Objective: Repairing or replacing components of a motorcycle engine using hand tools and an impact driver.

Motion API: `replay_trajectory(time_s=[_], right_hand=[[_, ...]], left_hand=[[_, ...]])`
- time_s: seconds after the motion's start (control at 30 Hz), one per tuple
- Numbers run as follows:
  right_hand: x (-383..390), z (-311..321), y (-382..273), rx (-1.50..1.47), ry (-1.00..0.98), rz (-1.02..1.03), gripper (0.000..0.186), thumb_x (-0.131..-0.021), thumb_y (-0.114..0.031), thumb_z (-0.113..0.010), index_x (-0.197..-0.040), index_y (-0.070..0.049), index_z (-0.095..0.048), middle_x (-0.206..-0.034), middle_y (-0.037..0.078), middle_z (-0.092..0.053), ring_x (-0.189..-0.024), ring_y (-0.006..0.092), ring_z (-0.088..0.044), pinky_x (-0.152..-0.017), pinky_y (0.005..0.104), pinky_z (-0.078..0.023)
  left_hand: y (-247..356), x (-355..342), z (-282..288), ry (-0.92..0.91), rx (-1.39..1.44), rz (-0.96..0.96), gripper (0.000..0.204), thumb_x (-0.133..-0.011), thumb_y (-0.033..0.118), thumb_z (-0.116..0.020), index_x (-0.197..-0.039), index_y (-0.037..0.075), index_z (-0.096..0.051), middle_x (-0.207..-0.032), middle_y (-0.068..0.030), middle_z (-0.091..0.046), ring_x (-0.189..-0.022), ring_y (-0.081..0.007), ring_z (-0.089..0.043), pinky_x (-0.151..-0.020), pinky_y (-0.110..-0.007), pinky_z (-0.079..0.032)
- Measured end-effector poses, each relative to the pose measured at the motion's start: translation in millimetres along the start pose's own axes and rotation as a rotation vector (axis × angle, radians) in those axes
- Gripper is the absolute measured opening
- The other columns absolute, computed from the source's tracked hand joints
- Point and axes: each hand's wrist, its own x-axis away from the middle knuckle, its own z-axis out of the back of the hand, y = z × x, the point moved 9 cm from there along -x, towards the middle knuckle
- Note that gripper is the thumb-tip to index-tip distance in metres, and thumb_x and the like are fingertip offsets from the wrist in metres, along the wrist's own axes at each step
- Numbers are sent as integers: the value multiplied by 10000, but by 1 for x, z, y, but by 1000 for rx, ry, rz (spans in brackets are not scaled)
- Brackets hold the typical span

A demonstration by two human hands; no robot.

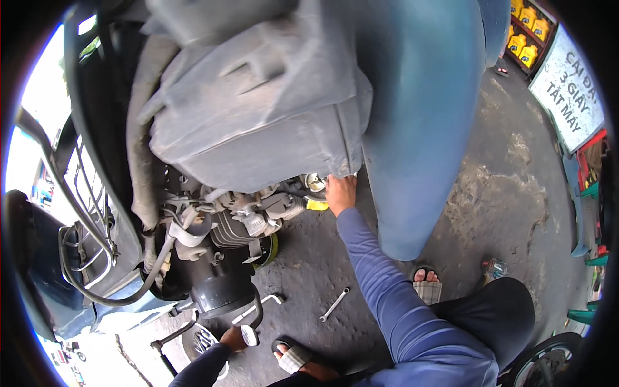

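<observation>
My right hand (342,195) reaches up beneath the lower edge of a grey plastic box (258,116) on a motorbike. Its fingers are curled in, and whatever they grip is hidden. Just left of them sit a round pale metal part (315,182) and a yellow piece (316,205). Low on the left, my left hand (233,339) is beside a pale oval pad (249,335) at the end of a curved black lever (258,311). The pad covers its fingers. The finned engine (235,229) shows between the hands.
A combination wrench (334,304) and a bent metal wrench (258,309) lie on the dark floor (309,271). A blue fairing (422,129) hangs right of my right arm. A wheel (548,361) stands at lower right; yellow bottles (529,55) fill a shelf at upper right.
</observation>
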Motion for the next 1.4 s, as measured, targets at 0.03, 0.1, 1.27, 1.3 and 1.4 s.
replay_trajectory(time_s=[0.03,0.1,1.27,1.3,1.4], right_hand=[[5,4,-1,-13,-55,-26,203,-828,-188,-631,-979,-52,-630,-1041,158,-595,-1072,355,-495,-910,502,-387],[32,39,-23,6,65,87,225,-833,-217,-626,-985,-53,-603,-1013,154,-597,-1036,355,-511,-901,493,-392],[79,218,-163,-742,-1626,-166,169,-984,-162,-501,-1027,-7,-554,-689,14,-548,-564,89,-516,-530,250,-473],[72,226,-176,-923,-1514,-222,163,-997,-165,-469,-1007,-13,-527,-679,15,-519,-553,90,-499,-520,253,-461],[75,225,-193,-1106,-1309,-320,145,-1016,-170,-430,-990,-29,-449,-679,21,-473,-532,94,-460,-491,256,-414]], left_hand=[[9,6,-9,-74,-35,-33,393,-844,450,-572,-1063,129,-637,-945,-136,-678,-903,-338,-652,-796,-421,-513],[28,11,-13,-83,13,-145,433,-844,520,-570,-1053,148,-644,-925,-124,-686,-891,-344,-655,-796,-417,-518],[222,208,385,1026,43,-581,246,-756,215,-694,-923,67,-589,-1016,-113,-588,-827,-277,-639,-654,-353,-543],[226,216,389,1149,25,-657,260,-748,230,-713,-913,70,-593,-1063,-113,-588,-841,-285,-628,-664,-358,-541],[235,207,393,1204,-18,-682,285,-728,234,-726,-907,61,-587,-1136,-119,-581,-844,-283,-626,-678,-354,-546]])
